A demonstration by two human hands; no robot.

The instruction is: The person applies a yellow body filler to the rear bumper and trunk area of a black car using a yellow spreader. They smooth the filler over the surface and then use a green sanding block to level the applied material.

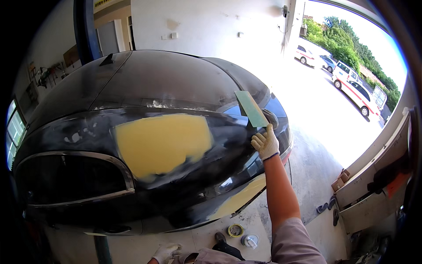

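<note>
My right hand (266, 143), in a white knitted glove, is stretched out over the rear corner of a black car (176, 79). Its fingers are closed on the near end of a flat green strip that looks like sandpaper (251, 108). The strip is tilted up, near the car's rear lamp, and I cannot tell whether it touches the body. Yellow filler (165, 143) covers a large patch of the side panel, with dull sanded black around it. A second filler patch (239, 200) lies lower down. My left hand (165, 252), also gloved, hangs low by my body with loose fingers and nothing visible in it.
On the floor near my shoe stand an open can with a yellow rim (235, 230) and a grey can (250, 240). Slippers (323, 207) and a cardboard box (341, 179) lie by a cabinet (378, 176) on the right. A blue post (83, 31) rises behind the car.
</note>
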